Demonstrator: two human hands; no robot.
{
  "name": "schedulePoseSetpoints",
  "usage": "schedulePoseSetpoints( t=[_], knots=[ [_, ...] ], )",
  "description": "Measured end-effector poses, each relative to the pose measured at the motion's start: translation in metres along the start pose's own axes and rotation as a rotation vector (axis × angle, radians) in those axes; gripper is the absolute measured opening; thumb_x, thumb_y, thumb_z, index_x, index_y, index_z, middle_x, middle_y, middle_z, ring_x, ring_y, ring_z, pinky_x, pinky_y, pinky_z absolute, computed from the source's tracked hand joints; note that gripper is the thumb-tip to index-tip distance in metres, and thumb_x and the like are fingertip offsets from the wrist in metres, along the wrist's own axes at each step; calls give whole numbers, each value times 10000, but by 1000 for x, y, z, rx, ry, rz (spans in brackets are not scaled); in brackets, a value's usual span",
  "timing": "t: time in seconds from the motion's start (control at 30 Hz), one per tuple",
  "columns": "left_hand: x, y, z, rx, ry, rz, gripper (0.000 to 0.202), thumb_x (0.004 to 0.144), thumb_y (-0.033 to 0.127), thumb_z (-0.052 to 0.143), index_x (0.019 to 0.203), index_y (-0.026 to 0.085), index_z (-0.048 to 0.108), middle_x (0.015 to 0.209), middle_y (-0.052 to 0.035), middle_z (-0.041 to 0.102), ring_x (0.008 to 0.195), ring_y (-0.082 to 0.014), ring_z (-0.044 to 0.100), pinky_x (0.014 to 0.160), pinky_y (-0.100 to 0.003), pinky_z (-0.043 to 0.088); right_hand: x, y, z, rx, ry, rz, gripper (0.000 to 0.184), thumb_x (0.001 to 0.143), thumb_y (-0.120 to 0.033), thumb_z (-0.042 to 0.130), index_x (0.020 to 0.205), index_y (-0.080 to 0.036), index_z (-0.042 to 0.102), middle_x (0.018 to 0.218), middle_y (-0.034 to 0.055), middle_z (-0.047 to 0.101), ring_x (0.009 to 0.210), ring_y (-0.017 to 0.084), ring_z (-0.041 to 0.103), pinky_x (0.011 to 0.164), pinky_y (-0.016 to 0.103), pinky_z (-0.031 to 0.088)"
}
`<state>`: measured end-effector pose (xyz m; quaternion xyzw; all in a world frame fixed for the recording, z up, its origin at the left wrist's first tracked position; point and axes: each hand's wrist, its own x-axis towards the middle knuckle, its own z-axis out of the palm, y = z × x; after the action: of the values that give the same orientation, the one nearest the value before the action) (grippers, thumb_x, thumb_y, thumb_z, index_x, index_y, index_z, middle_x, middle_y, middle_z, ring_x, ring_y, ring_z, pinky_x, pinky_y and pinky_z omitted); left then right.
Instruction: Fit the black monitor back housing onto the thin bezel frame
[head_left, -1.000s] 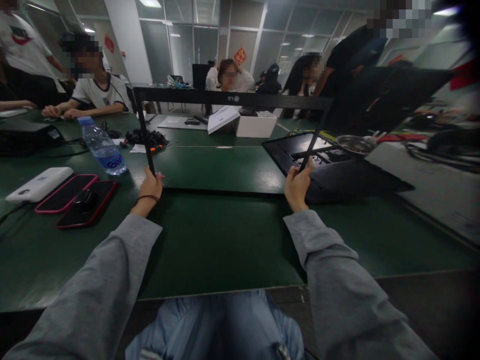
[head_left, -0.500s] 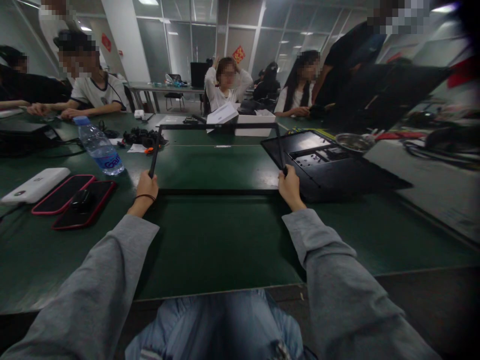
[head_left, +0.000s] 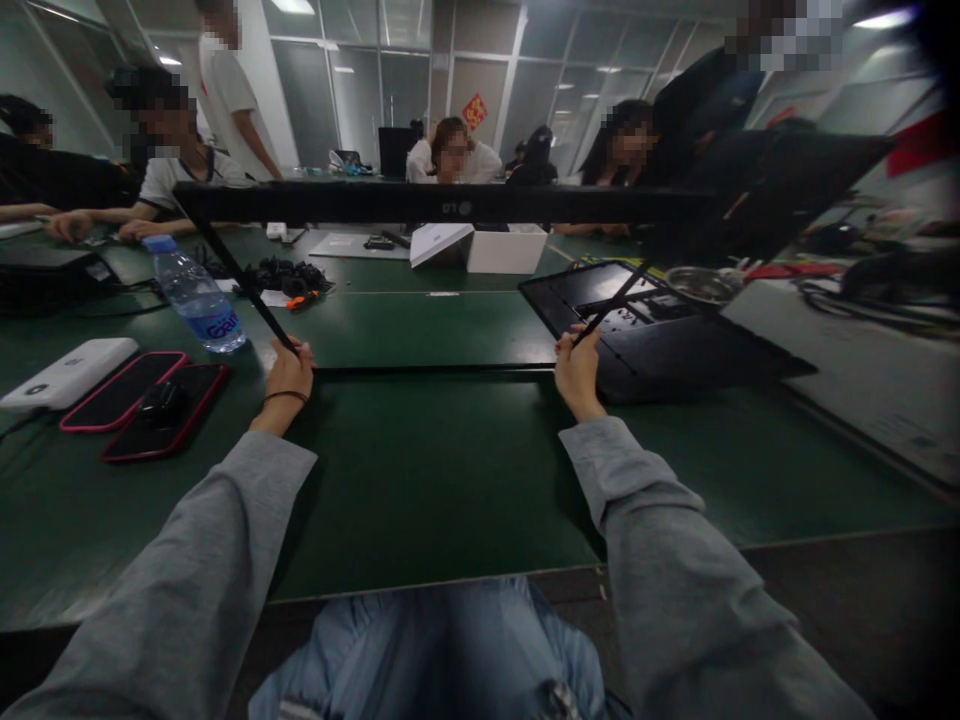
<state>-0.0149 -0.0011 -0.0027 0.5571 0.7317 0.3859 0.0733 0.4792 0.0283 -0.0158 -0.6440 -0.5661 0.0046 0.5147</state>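
Note:
A thin black monitor bezel (head_left: 390, 204), an open rectangular frame with an LG logo on its wide top bar, is held up over the green table. My left hand (head_left: 290, 382) grips its left side near the lower corner. On the opposite side my right hand (head_left: 578, 372) is closed round the matching spot. The bezel's top bar leans up towards me, and its lower bar runs between my hands. Just beyond my right hand lies a black monitor back cover (head_left: 660, 350), flat, with its inner side and slots showing.
Left of me are a water bottle (head_left: 196, 300), a white power bank (head_left: 71, 373) and two red-edged phones (head_left: 169, 430). A white box (head_left: 506, 250) and dark cables (head_left: 285, 280) sit farther back. A metal bowl (head_left: 701, 285) stands behind the cover. People sit around the table (head_left: 450, 470).
The bezel has tilted, its top bar swinging up and towards me so it now looks much wider. My hands stay nearly in place. A standing person at the back left has shifted right.

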Motion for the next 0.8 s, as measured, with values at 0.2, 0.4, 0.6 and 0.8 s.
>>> schedulePoseSetpoints(
  t=[0.2,0.4,0.6,0.8],
  knots=[
    [2,-5,-2,34,-68,65,376,989,336,333,1323,173,392,1002,-74,760,861,-212,726,898,-380,520,1,18,6,-111,-151,65,344,898,-306,447,1194,-150,530,1096,189,673,998,294,651,936,465,487],
    [-3,3,-9,131,-42,44,517,997,407,320,1452,175,398,940,-80,760,956,-261,716,926,-402,498,2,16,-1,-146,-156,90,405,941,-365,408,1256,-153,549,963,157,719,950,320,671,930,486,481],
    [2,-3,-8,300,-102,-53,406,954,425,391,1151,218,680,1027,-126,747,1055,-303,682,880,-392,510,2,18,2,-224,-252,165,398,887,-307,531,1246,-154,606,939,146,720,994,332,664,931,469,480],
    [3,-13,-3,413,-141,0,465,934,488,398,1142,225,720,1203,-166,667,1110,-335,647,921,-445,519,3,27,5,-340,-223,83,352,856,-268,559,1136,-94,681,1093,229,657,1100,346,600,994,493,455]
  ],
)
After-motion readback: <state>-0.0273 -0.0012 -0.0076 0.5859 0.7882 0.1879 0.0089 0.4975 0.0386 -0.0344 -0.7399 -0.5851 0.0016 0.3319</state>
